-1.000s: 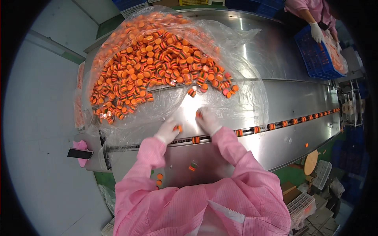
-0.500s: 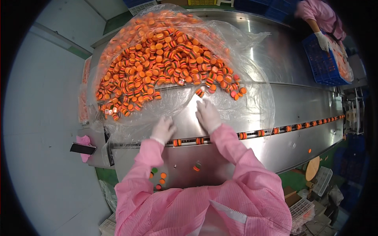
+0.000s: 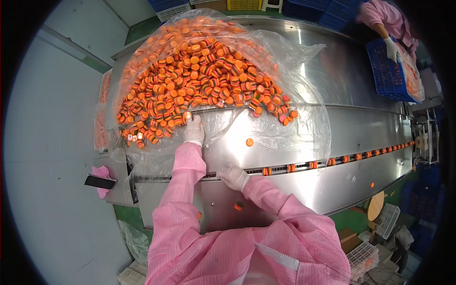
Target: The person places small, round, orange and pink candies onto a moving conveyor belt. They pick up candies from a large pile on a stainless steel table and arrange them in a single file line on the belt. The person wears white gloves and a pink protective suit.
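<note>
We see a pale wall filling the left of the frame, with green floor at lower left. Along the top we find blue crates; at lower right, a round tan stool top. Light glares off the steel table.

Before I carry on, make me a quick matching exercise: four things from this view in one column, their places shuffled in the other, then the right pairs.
Things
1. Left hand
2. Right hand
3. Blue crate
4. Black flat object

Places
A. At the upper right, with a co-worker's gloved hand at its rim
B. At the near edge of the pile of striped pieces
C. At the far left, by a pink cloth
D. At the narrow slot, left of the lined-up pieces

Pairs: 1-B, 2-D, 3-A, 4-C
</note>
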Demonstrator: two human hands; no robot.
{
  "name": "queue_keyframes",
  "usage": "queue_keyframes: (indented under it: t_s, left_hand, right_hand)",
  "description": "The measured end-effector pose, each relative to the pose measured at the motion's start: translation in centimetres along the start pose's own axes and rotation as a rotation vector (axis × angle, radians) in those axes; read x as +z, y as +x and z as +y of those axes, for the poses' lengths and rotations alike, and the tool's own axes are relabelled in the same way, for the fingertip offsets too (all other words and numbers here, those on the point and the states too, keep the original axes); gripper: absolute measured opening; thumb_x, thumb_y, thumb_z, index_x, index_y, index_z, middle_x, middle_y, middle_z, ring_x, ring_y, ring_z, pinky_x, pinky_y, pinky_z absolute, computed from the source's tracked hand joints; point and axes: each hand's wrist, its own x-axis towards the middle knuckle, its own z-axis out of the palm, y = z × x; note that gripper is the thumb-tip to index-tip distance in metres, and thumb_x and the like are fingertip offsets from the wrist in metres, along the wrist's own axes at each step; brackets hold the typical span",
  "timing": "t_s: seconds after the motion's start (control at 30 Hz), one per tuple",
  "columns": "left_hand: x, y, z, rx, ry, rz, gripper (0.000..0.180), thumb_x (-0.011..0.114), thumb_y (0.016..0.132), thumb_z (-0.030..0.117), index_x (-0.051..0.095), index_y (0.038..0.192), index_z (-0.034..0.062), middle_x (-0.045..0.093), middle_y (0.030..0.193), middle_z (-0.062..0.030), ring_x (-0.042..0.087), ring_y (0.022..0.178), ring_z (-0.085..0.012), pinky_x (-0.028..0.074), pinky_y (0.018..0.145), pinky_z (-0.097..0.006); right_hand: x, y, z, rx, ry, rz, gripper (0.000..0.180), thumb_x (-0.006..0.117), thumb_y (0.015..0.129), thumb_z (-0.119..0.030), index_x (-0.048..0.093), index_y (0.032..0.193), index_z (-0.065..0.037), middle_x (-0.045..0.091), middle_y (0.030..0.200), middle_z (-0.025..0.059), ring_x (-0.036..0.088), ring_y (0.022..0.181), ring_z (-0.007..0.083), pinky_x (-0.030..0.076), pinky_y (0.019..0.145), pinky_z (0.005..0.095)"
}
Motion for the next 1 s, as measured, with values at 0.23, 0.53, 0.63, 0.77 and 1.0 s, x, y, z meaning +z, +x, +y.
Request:
queue_keyframes:
  t_s: [0.23,0.53,0.63,0.77,1.0]
  left_hand:
    - [-2.8,-7.5,-0.6,0.014,-0.533,-0.283,0.017,0.052,0.073,0.003,0.051,0.089,0.0076,0.054,0.086,-0.0152,0.054,0.083,-0.0328,0.043,0.074,-0.039]
    - [-2.8,-16.7,-0.3,0.096,-0.210,-0.611,0.031,0.055,0.071,-0.001,0.044,0.099,0.0072,0.046,0.096,-0.0156,0.047,0.094,-0.0351,0.039,0.083,-0.039]
    - [-3.2,-15.9,0.3,0.140,-0.087,-0.715,0.025,0.056,0.071,0.000,0.042,0.091,0.0070,0.047,0.095,-0.0163,0.048,0.092,-0.0355,0.040,0.079,-0.039]
    - [-3.2,-15.6,-0.5,0.117,-0.073,-0.692,0.027,0.058,0.069,0.000,0.043,0.089,0.0083,0.047,0.093,-0.0152,0.049,0.089,-0.0357,0.040,0.077,-0.040]
    - [-2.8,-13.3,-0.6,0.097,-0.015,-0.678,0.025,0.061,0.070,0.006,0.047,0.090,0.0068,0.046,0.094,-0.0161,0.051,0.088,-0.0363,0.043,0.075,-0.042]
  right_hand:
    - [-0.4,-3.6,0.5,0.271,-0.026,0.323,0.013,0.056,0.077,-0.016,0.054,0.078,-0.004,0.053,0.076,0.0156,0.053,0.074,0.0320,0.043,0.067,0.0408]
    - [-14.0,5.9,8.7,0.782,-0.357,0.570,0.041,0.065,0.070,-0.015,0.050,0.107,-0.010,0.047,0.102,0.0205,0.048,0.094,0.0376,0.043,0.077,0.0448]
    - [-12.0,6.6,13.7,0.759,-0.359,0.579,0.030,0.060,0.069,-0.009,0.050,0.097,-0.006,0.047,0.096,0.0200,0.050,0.085,0.0369,0.043,0.073,0.0446]
    - [-12.8,5.6,12.0,0.572,-0.329,0.709,0.023,0.058,0.071,-0.008,0.050,0.092,-0.005,0.049,0.089,0.0172,0.052,0.080,0.0350,0.044,0.068,0.0440]
    - [-6.6,-2.6,-0.8,0.596,-0.191,0.354,0.020,0.058,0.078,-0.028,0.049,0.083,-0.011,0.053,0.070,0.0146,0.056,0.052,0.0309,0.046,0.047,0.0418]
